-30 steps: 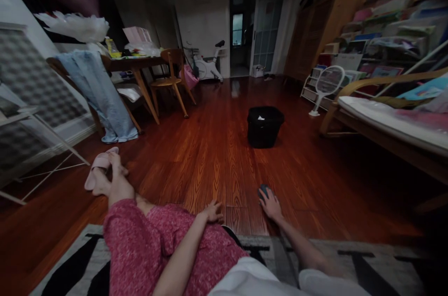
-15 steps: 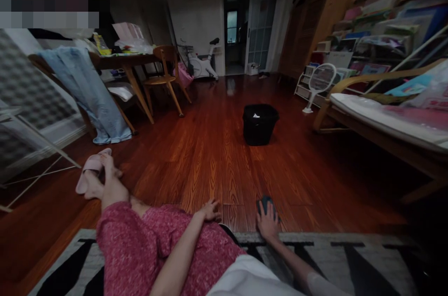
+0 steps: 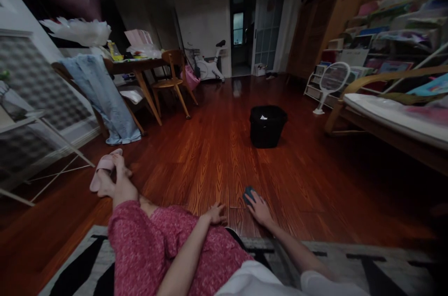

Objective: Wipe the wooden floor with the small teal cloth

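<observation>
Dark object [image 3: 248, 193] (half-hidden), right hand [image 3: 260, 209] on it, left hand [image 3: 216, 214] — spread — by trousers [image 3: 138, 240]

Small dark object [image 3: 248, 192]: blue-grey, rounded outline, exact kind unclear in the dim light. Partly covered by the right hand [image 3: 261, 211]; far end and left edge show past its fingers [image 3: 255, 197]. Sits against reddish floorboards [image 3: 206, 165]; contact with them uncertain.

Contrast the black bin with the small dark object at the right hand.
The black bin is far larger than the small dark object. The bin stands untouched; the object is under the right hand. The bin is black, the object bluish. Both seem to rest on the floor.
</observation>
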`<state>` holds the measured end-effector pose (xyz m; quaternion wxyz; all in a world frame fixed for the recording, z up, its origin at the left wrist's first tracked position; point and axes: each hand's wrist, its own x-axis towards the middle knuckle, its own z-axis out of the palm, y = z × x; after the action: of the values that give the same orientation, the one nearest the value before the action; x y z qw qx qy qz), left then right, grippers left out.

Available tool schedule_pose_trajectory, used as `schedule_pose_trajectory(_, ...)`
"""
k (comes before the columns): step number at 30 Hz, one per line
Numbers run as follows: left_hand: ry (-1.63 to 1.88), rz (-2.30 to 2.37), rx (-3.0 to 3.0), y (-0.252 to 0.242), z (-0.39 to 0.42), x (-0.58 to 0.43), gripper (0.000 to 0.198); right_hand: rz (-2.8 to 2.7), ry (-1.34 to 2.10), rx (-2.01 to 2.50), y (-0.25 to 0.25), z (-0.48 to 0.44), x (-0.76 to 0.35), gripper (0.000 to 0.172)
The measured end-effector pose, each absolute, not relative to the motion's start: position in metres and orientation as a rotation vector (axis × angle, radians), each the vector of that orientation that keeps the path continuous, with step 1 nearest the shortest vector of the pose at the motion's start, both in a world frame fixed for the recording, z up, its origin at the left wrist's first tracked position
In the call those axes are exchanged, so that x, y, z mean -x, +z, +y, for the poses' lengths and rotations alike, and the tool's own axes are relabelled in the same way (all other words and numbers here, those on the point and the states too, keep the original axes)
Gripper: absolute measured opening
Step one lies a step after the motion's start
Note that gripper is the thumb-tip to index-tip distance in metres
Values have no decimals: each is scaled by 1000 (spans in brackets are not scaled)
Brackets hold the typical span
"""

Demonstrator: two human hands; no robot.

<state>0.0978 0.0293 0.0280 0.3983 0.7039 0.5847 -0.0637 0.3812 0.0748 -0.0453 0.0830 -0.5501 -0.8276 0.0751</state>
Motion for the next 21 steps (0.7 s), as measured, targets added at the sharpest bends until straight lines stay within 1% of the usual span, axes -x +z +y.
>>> schedule_pose_trajectory(3, -217, 1520, -1747, 31, 30, -101, 94, -2241, 97, 2017, -50, 81, -454, 55)
schedule_pose_trajectory(6, -206, 1525, -1741, 33, 30, -104, 94, -1989, 30, 2321, -59, 69, -514, 59)
schedule_pose_trajectory(8, -197, 1524, -1741, 35, 29, -105, 93, -1857, 6, 2443, -66, 55, -535, 61)
schedule_pose_trajectory(11, -183, 1529, -1748, 37, 29, -106, 93, -1731, -29, 2523, -78, 35, -533, 63)
schedule_pose_trajectory(14, -194, 1528, -1748, 40, 28, -107, 92, -1705, -42, 2523, -86, 21, -499, 64)
schedule_pose_trajectory(16, -198, 1521, -1747, 41, 28, -107, 89, -1801, -10, 2444, -89, 16, -465, 63)
schedule_pose_trajectory(21, -172, 1513, -1754, 34, 29, -105, 88, -2243, 175, 1940, -87, 2, -367, 59)
